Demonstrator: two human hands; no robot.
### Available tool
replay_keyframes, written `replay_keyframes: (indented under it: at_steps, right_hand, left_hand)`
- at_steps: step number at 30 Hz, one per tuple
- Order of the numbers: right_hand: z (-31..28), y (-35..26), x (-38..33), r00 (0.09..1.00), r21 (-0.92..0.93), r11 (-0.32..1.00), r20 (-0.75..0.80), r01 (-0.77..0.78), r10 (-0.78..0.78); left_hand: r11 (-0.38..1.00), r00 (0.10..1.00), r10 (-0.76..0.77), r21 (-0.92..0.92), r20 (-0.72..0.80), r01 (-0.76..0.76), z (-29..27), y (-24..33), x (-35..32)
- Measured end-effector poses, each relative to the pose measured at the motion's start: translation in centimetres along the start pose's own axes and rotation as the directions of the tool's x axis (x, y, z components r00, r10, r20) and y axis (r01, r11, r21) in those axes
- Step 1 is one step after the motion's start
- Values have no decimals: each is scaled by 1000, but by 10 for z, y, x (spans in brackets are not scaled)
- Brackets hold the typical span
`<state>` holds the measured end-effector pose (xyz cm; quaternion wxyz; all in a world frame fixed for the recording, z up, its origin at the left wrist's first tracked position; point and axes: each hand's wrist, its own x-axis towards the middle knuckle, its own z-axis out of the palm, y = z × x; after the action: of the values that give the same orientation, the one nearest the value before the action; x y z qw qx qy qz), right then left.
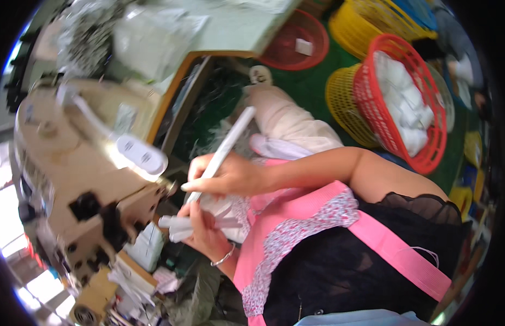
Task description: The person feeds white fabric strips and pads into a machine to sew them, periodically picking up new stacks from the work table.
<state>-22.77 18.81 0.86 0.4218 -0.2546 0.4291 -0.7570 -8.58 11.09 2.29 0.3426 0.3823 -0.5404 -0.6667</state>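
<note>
My right hand is the upper one in the picture, closed round a long white pen-like stick. The stick slants, and its lower end comes down by the fingers of my left hand. Below it, that left hand, with a bracelet at the wrist, pinches several narrow white folded pieces, which look like cloth. Their ends stick out on both sides of the fingers. The hands are close together over my lap, in front of a pink apron with a patterned frill. Blur hides the exact contact between stick and pieces.
A beige sewing machine with a white lamp stands beside the hands. The pale worktable holds plastic bags. Beyond my right arm are a red basket of white pieces, yellow baskets and a red basin.
</note>
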Motion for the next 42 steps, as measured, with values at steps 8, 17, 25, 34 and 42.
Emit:
replay_keyframes:
  at_steps: [8,17,25,34,42]
  right_hand:
    - [-18,-8,4,992,228,966,-23,-118,127]
    - [-9,-7,20,995,221,971,30,-97,93]
    - [5,13,4,998,264,964,-55,-5,21]
    - [18,22,-1,989,254,962,-128,99,-68]
    - [19,30,1,984,266,950,-111,162,-137]
  left_hand:
    - [1000,999,-3,-24,54,5,23,3,19]
    - [987,997,-20,-160,-68,9,26,11,27]
    - [981,998,0,-193,-61,-12,30,15,25]
    - [985,996,11,-169,-91,-27,28,16,27]
    - [972,987,-42,-237,-157,4,33,17,25]
